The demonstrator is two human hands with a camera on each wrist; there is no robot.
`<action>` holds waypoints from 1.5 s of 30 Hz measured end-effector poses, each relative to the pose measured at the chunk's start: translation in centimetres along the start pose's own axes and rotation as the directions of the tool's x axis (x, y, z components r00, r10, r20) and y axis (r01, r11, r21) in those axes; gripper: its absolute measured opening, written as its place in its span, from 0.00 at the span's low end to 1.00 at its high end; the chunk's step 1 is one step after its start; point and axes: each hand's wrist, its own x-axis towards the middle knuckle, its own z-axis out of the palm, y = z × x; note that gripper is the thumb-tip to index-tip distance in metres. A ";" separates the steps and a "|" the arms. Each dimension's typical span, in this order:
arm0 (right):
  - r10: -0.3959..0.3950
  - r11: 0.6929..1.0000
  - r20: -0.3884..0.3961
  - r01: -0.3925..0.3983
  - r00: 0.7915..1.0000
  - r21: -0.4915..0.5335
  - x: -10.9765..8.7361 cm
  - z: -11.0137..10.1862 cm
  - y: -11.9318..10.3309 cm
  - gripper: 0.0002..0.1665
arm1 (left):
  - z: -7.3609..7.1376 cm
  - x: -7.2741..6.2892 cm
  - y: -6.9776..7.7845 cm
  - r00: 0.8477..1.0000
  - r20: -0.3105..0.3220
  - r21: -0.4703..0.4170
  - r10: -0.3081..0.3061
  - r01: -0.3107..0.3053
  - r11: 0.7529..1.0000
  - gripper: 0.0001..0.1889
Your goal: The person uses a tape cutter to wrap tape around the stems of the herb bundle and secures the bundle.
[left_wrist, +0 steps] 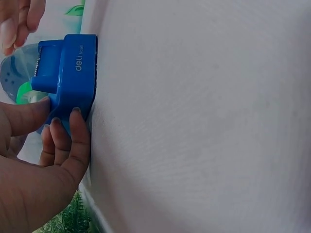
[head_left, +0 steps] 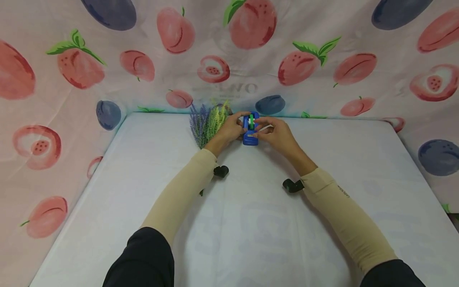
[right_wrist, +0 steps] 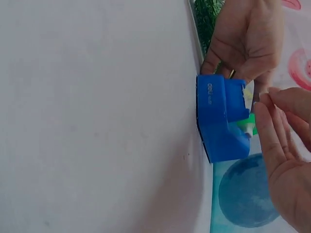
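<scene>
Tape dispenser (head_left: 250, 139) stands at the white table's (head_left: 258, 215) far edge, gripped by the left hand (head_left: 230, 129), wide tabletop room nearer. Flowers (head_left: 209, 124) run partly beneath the left sleeve (head_left: 183, 191); whether the right hand (head_left: 277, 134) pinches anything, I cannot tell.

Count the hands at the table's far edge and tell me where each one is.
2. The left hand holds the left side of the blue tape dispenser, next to the flowers; the right hand is at the dispenser's right. No others seem hidden.
</scene>
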 end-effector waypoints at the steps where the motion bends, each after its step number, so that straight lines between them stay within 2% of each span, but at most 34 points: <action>1: 0.017 1.000 0.006 -0.017 1.000 0.013 -0.1 0.1 -0.1 0.25 | 0.0 0.0 0.0 1.000 -0.003 0.001 -0.001 0.001 1.000 0.32; 9: 0.188 0.976 0.080 -0.195 0.979 0.099 -0.1 0.2 -0.4 0.23 | 0.1 0.0 0.0 1.000 -0.006 0.016 0.010 -0.010 1.000 0.32; 18: 0.298 0.933 0.144 -0.320 0.944 0.164 0.2 0.1 -0.3 0.22 | 0.0 0.1 0.2 1.000 -0.003 -0.001 -0.003 0.003 1.000 0.32; 26: 0.329 0.898 0.141 -0.356 0.934 0.259 -0.1 0.3 -0.2 0.18 | -0.1 0.3 0.1 1.000 0.006 0.007 -0.005 0.005 1.000 0.32; 30: 0.347 0.894 0.131 -0.370 0.929 0.253 -0.3 0.6 -0.2 0.17 | -0.1 0.3 0.1 1.000 0.001 0.004 -0.005 0.005 1.000 0.32; 34: 0.358 0.900 0.135 -0.380 0.924 0.212 -0.7 0.7 -0.4 0.22 | -0.1 0.2 0.2 1.000 -0.005 -0.003 -0.002 0.002 1.000 0.32; 40: 0.411 0.877 0.122 -0.428 0.903 0.217 -0.8 0.9 -0.5 0.32 | -0.2 0.3 0.0 1.000 -0.008 -0.007 -0.019 0.019 1.000 0.32; 45: 0.443 0.860 0.138 -0.463 0.886 0.214 -0.9 0.8 -0.6 0.33 | -0.1 0.4 0.1 1.000 -0.005 -0.024 -0.026 0.026 0.999 0.32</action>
